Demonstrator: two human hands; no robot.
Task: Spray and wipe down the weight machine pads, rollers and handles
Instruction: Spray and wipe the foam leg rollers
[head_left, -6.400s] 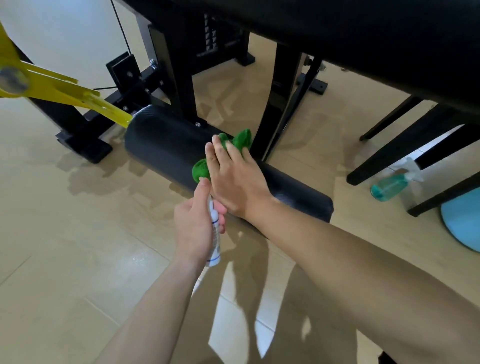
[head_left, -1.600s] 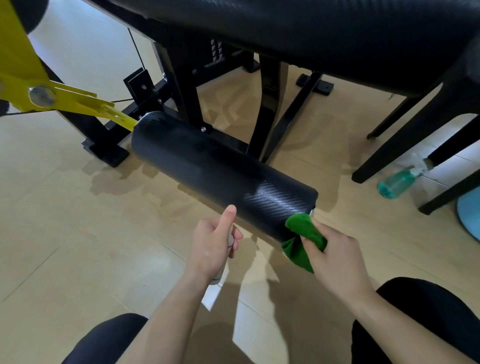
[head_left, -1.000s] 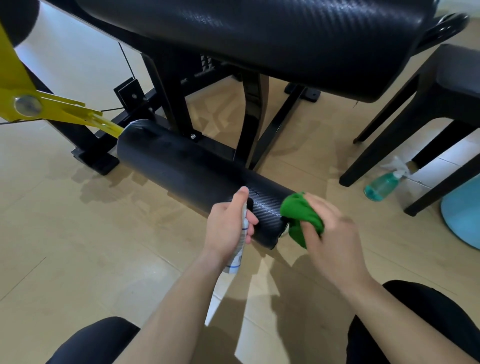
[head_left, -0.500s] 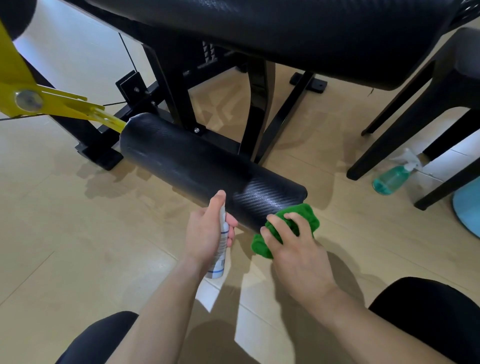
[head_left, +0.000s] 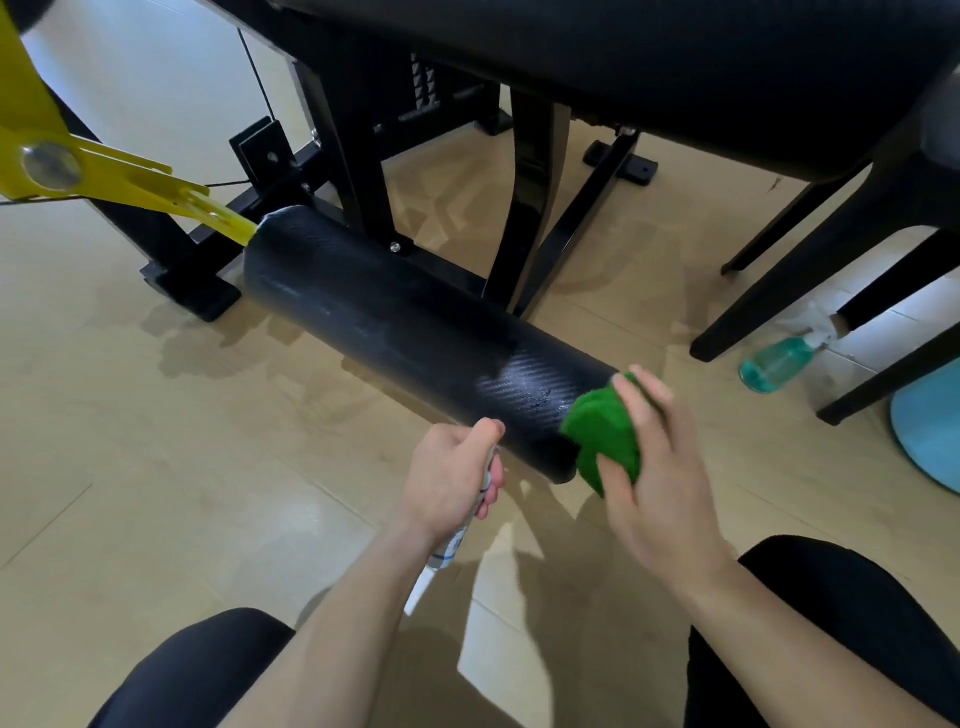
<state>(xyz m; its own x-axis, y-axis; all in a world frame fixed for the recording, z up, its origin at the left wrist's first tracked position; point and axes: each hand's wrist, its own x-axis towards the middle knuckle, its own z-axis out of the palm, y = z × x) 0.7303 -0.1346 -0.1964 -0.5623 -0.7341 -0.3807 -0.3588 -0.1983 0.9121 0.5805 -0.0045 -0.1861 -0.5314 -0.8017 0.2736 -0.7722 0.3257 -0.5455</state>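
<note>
My left hand is curling its fingers round the spray bottle, aiming at the near end of the low roller, where droplets are sitting. My right hand is clamping the green cloth against that end, for wiping.

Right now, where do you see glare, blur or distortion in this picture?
Head view: glare on the black roller beside the green cloth; head view: the right hand is motion-blurred at the fingers; head view: the wide lens bows the machine frame, and bright reflections lie on the floor.
</note>
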